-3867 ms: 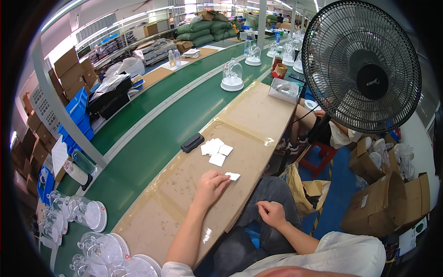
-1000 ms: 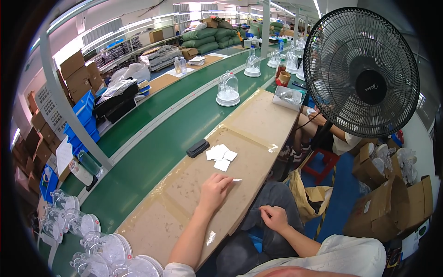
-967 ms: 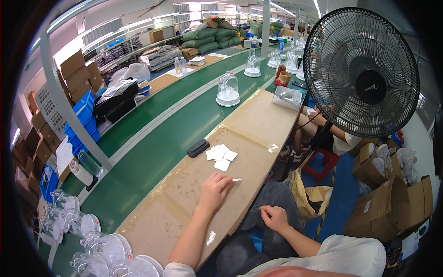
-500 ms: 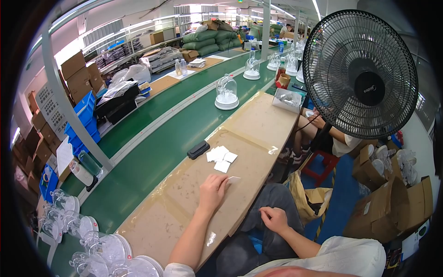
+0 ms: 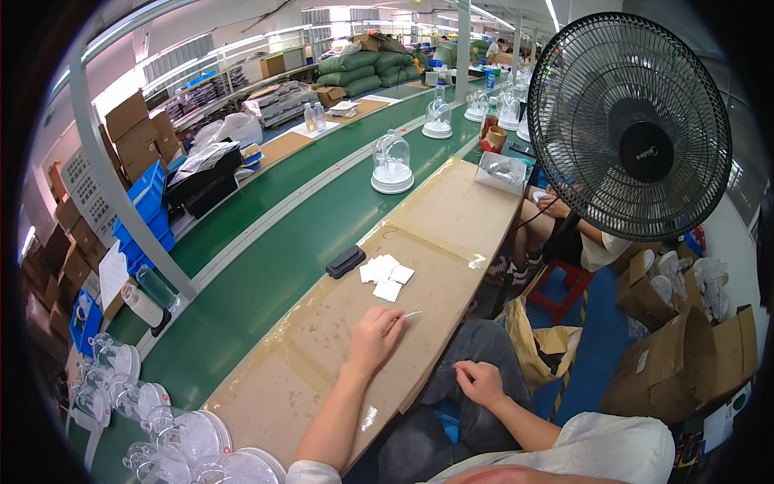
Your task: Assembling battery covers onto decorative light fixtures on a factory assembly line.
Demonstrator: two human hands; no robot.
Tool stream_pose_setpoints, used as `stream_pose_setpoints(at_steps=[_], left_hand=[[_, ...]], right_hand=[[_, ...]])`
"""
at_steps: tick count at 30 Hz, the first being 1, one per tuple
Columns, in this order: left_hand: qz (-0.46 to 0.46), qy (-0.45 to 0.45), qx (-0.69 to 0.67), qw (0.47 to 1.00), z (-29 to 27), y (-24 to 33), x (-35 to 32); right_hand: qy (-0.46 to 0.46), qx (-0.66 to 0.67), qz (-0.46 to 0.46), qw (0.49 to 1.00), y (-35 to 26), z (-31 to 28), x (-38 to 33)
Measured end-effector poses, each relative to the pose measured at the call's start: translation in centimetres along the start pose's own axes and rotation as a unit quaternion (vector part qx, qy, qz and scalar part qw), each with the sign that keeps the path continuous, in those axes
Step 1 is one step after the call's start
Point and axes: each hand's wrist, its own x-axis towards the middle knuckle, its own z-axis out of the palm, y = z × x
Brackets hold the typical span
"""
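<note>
My left hand (image 5: 376,334) rests on the cardboard-covered table (image 5: 322,343), its fingers pinched on a small white card (image 5: 413,315) that sticks out past the fingertips. Just beyond it lies a loose group of white square cards (image 5: 388,272), some overlapping. A black oblong case (image 5: 346,262) sits to the left of those cards, by the table's far edge. My right hand (image 5: 481,382) is closed above my lap, thumb and fingers together; whether anything is between them is hidden.
A green conveyor (image 5: 266,282) runs alongside, carrying a clear dome on a white base (image 5: 393,165). More domes (image 5: 189,436) crowd the lower left. A black fan (image 5: 629,129) stands at right, near a seated person's hand (image 5: 552,206). A yellow bag (image 5: 532,343) and cardboard boxes (image 5: 661,363) are on the right.
The domes on the conveyor have shifted slightly toward the left and nearer. My left hand has moved a little, and the white card in it is now seen more edge-on. My right hand stays put.
</note>
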Motion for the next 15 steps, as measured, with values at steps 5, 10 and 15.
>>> stream_pose_setpoints(at_steps=[5,10,15], left_hand=[[-0.007,-0.002,-0.005,1.0,-0.17,0.04,-0.02],[-0.034,0.01,-0.032,0.999,-0.06,-0.21,-0.09],[-0.033,0.019,-0.042,0.998,-0.09,-0.35,-0.07]], right_hand=[[0.002,0.003,-0.001,1.0,-0.02,0.09,-0.03],[0.002,0.001,-0.003,1.0,-0.08,0.08,-0.03],[-0.003,0.002,0.003,1.0,0.04,0.11,-0.16]])
